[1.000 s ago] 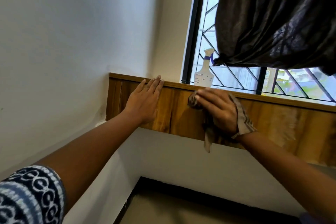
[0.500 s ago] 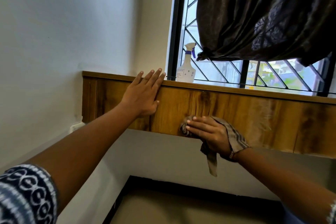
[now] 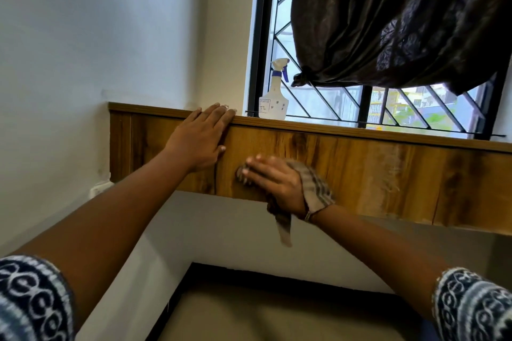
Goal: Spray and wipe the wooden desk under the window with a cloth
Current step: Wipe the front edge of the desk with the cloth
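A wooden panel (image 3: 360, 171) runs under the window, seen from below. My left hand (image 3: 199, 141) lies flat against its front, fingers spread, fingertips at the top edge. Just to the right and lower, my right hand (image 3: 274, 180) presses a striped grey cloth (image 3: 315, 188) against the wood; a strip of the cloth hangs down below the panel's bottom edge. A white spray bottle (image 3: 274, 99) with a blue trigger stands upright on the ledge above, against the window, apart from both hands.
A dark knotted curtain (image 3: 401, 19) hangs over the barred window (image 3: 327, 102). A white wall (image 3: 83, 50) closes the left side, with a white socket (image 3: 99, 188) near the panel's lower left corner. A black-edged opening (image 3: 277, 285) lies below.
My right hand with the cloth went down the panel from its top edge, then slid a little left and up, close to my left hand. The left hand stayed flat on the wood.
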Action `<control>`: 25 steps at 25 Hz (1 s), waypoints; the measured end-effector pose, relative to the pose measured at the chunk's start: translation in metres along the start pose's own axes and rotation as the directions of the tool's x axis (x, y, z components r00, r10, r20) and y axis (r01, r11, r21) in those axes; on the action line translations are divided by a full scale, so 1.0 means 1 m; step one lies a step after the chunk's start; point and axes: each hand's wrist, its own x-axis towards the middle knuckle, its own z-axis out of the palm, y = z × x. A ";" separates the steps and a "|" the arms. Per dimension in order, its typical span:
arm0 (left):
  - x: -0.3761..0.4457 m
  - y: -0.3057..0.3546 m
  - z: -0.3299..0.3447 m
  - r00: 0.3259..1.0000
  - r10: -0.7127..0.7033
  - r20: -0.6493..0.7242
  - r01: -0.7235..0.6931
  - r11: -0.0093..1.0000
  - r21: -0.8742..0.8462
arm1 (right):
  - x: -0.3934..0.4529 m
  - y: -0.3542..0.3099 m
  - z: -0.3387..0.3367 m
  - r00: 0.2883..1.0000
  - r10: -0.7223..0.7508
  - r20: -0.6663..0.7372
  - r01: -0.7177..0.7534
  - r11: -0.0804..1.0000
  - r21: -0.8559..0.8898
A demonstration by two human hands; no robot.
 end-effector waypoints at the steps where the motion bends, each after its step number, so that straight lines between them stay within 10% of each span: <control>1: -0.001 -0.001 -0.001 1.000 0.005 -0.006 -0.005 1.000 -0.003 | -0.012 -0.016 0.011 0.991 -0.094 0.097 0.090 0.995 0.045; 5: -0.001 0.001 -0.002 1.000 -0.002 -0.028 0.001 1.000 -0.025 | -0.038 -0.052 0.011 0.930 -0.240 0.280 0.217 0.970 0.109; 12: 0.004 -0.014 -0.004 0.996 0.084 -0.024 -0.085 0.994 -0.062 | 0.061 -0.022 -0.003 0.987 0.116 -0.111 -0.117 0.993 -0.006; 18: 0.000 -0.010 -0.005 0.998 0.063 0.006 -0.063 0.996 -0.060 | 0.009 -0.049 0.031 0.910 -0.343 0.233 0.315 0.938 0.147; 21: 0.002 -0.012 -0.010 0.998 0.042 0.046 -0.038 0.997 -0.071 | -0.039 -0.052 -0.003 0.939 -0.197 0.282 0.173 0.979 0.109; 25: 0.018 0.036 -0.011 1.000 -0.020 0.017 0.022 0.994 -0.107 | -0.058 -0.004 -0.094 0.982 0.106 -0.154 -0.093 0.992 0.087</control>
